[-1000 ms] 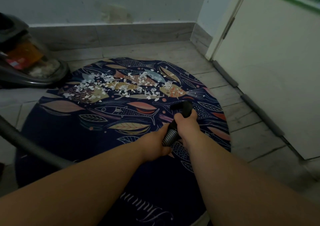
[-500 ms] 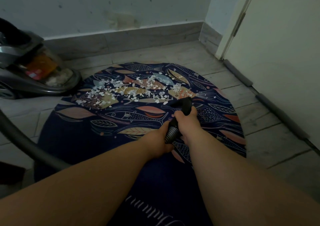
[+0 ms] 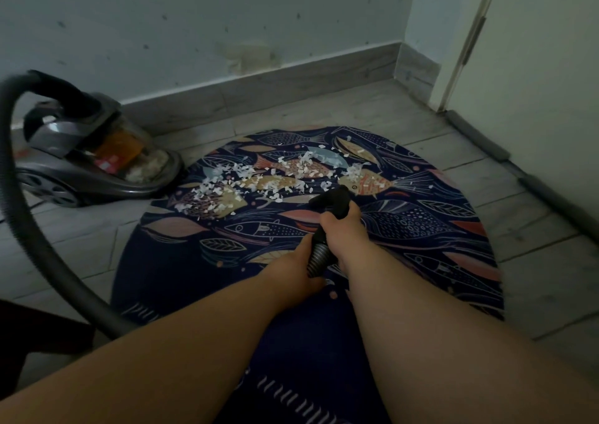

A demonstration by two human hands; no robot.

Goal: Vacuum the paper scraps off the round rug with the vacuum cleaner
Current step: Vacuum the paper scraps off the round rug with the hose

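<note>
A round dark-blue rug [image 3: 421,229] with fish and leaf patterns lies on the floor. White paper scraps [image 3: 259,177] are strewn across its far half. My right hand [image 3: 343,229] grips the black vacuum nozzle [image 3: 334,199], whose tip sits at the near edge of the scraps. Just behind it, my left hand [image 3: 291,271] holds the ribbed hose end [image 3: 319,258]. The grey hose [image 3: 35,235] loops left and up to the canister vacuum cleaner [image 3: 87,161] standing on the floor off the rug's far-left edge.
A pale wall with a tiled skirting [image 3: 259,96] runs behind the rug. On the right stands a white door [image 3: 534,83] with a grey draught strip [image 3: 551,196] along its bottom. Grey floor tiles [image 3: 534,261] surround the rug. A dark object [image 3: 32,342] sits at the lower left.
My view has tilted up and shifted, so the vacuum cleaner and hose loop show more fully. Both hands have carried the nozzle forward to the edge of the scraps.
</note>
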